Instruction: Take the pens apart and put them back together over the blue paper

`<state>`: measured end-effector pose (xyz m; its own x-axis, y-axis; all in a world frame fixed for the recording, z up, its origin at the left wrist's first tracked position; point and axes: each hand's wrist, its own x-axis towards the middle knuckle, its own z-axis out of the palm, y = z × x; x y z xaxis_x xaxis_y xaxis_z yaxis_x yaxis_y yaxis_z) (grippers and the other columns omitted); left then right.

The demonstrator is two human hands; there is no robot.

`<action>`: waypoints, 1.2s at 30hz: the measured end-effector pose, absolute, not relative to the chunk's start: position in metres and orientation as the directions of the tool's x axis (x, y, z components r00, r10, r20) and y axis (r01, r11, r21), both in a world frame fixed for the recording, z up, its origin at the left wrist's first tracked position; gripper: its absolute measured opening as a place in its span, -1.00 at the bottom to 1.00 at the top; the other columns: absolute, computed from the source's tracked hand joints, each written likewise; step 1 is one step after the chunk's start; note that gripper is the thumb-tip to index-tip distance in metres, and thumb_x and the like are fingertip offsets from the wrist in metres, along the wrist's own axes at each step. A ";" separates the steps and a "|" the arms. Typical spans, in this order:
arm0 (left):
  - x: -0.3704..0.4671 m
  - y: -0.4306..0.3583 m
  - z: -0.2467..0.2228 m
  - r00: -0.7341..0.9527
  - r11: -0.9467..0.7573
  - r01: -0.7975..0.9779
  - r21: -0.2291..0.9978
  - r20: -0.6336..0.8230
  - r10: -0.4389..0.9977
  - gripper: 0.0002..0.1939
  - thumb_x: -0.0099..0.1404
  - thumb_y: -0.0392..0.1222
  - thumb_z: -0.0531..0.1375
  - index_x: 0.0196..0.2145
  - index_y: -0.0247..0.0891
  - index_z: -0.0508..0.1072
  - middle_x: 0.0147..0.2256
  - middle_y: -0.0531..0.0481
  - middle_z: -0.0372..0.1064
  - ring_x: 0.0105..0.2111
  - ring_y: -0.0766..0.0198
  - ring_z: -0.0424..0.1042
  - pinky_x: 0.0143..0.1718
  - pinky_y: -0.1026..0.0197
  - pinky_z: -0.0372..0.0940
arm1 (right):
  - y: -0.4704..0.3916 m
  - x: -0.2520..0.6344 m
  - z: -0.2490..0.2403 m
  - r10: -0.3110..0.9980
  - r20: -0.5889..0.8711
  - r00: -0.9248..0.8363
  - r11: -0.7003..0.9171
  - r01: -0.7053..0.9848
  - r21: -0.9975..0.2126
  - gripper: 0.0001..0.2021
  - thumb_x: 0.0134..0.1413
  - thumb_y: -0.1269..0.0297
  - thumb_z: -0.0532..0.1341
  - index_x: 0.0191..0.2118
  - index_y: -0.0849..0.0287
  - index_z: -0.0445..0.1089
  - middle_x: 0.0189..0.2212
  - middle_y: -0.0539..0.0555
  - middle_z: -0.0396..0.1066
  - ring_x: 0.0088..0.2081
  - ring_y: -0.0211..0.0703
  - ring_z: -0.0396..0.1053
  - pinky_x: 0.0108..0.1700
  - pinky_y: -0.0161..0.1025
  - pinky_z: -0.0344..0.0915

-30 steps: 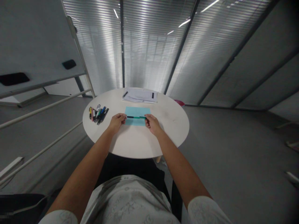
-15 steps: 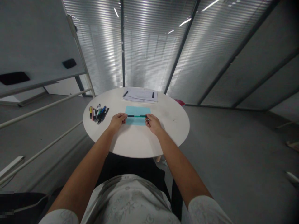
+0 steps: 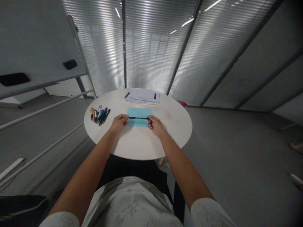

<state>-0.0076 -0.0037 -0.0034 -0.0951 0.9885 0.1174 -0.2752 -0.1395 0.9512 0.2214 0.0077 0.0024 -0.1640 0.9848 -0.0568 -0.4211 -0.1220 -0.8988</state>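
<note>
A slim dark pen point(image 3: 138, 118) with a green middle section lies level between my two hands. My left hand point(image 3: 120, 122) is closed on its left end in a pinch, and my right hand point(image 3: 155, 124) pinches the right end the same way. Beneath the pen is a light blue sheet of paper point(image 3: 139, 111), flat on the round white table point(image 3: 137, 145). The fingertips partly hide both pen ends. Whether the pen touches the sheet I cannot tell.
A pile of pens and markers point(image 3: 100, 115) lies on the table's left side. White papers point(image 3: 142, 96) with small dark items on them rest at the far edge. A whiteboard on a stand point(image 3: 88, 72) is at the left, and blinds hang behind the table.
Hardly anything differs. The pen has tilted very slightly, its right end a touch lower, and my right fingers have shifted a little around it.
</note>
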 end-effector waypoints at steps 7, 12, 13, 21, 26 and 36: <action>-0.007 -0.005 -0.002 -0.101 -0.116 -0.277 0.954 0.092 0.991 -0.70 -0.07 -0.09 0.39 -0.45 -0.31 0.45 -0.52 0.06 0.32 -0.58 0.40 0.25 -0.50 0.25 0.16 | 0.007 0.220 0.003 0.990 -0.064 -0.127 -0.111 -0.413 -0.904 -0.75 -0.18 0.23 0.37 -0.37 0.16 0.33 -0.66 -0.14 0.22 -0.68 -0.44 0.11 -0.69 -0.46 -0.13; -0.007 -0.004 -0.003 -0.096 -0.108 -0.299 0.948 0.083 0.992 -0.70 -0.05 -0.07 0.39 -0.44 -0.31 0.44 -0.57 0.08 0.29 -0.59 0.40 0.24 -0.51 0.26 0.16 | 0.008 0.220 0.003 0.991 -0.078 -0.111 -0.117 -0.401 -0.908 -0.73 -0.20 0.23 0.38 -0.36 0.15 0.32 -0.66 -0.14 0.24 -0.68 -0.43 0.13 -0.69 -0.46 -0.11; -0.007 -0.003 -0.003 -0.097 -0.111 -0.299 0.948 0.086 0.992 -0.70 -0.05 -0.07 0.39 -0.45 -0.31 0.44 -0.57 0.08 0.29 -0.59 0.40 0.24 -0.52 0.26 0.16 | 0.008 0.220 0.003 0.991 -0.081 -0.111 -0.119 -0.399 -0.909 -0.73 -0.20 0.23 0.38 -0.36 0.15 0.32 -0.66 -0.14 0.24 -0.68 -0.42 0.14 -0.69 -0.46 -0.11; -0.007 -0.001 -0.006 -0.113 -0.111 -0.284 0.952 0.082 0.990 -0.71 -0.03 -0.07 0.38 -0.46 -0.32 0.44 -0.56 0.06 0.30 -0.59 0.40 0.25 -0.51 0.26 0.16 | 0.006 0.220 0.004 0.991 -0.081 -0.109 -0.118 -0.397 -0.910 -0.74 -0.19 0.23 0.38 -0.36 0.15 0.32 -0.64 -0.13 0.26 -0.65 -0.41 0.18 -0.68 -0.45 -0.06; -0.007 -0.002 -0.005 -0.104 -0.122 -0.287 0.950 0.096 0.990 -0.70 -0.06 -0.08 0.39 -0.45 -0.32 0.45 -0.56 0.06 0.30 -0.59 0.40 0.24 -0.51 0.27 0.15 | 0.006 0.220 0.005 0.991 -0.090 -0.104 -0.124 -0.397 -0.909 -0.74 -0.18 0.24 0.38 -0.37 0.15 0.32 -0.63 -0.13 0.26 -0.65 -0.41 0.19 -0.68 -0.45 -0.04; -0.006 -0.006 -0.001 -0.086 -0.130 -0.300 0.945 0.109 0.990 -0.73 -0.10 -0.13 0.39 -0.46 -0.32 0.46 -0.56 0.08 0.28 -0.58 0.40 0.24 -0.51 0.27 0.14 | 0.006 0.220 0.005 0.989 -0.090 -0.116 -0.131 -0.434 -0.891 -0.78 -0.17 0.26 0.35 -0.37 0.16 0.33 -0.60 -0.11 0.30 -0.63 -0.41 0.21 -0.65 -0.45 0.02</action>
<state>-0.0065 -0.0062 -0.0006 -0.0855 0.9904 0.1086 -0.3001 -0.1295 0.9451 0.2202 0.0064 0.0047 -0.1156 0.9892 -0.0896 -0.4342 -0.1315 -0.8912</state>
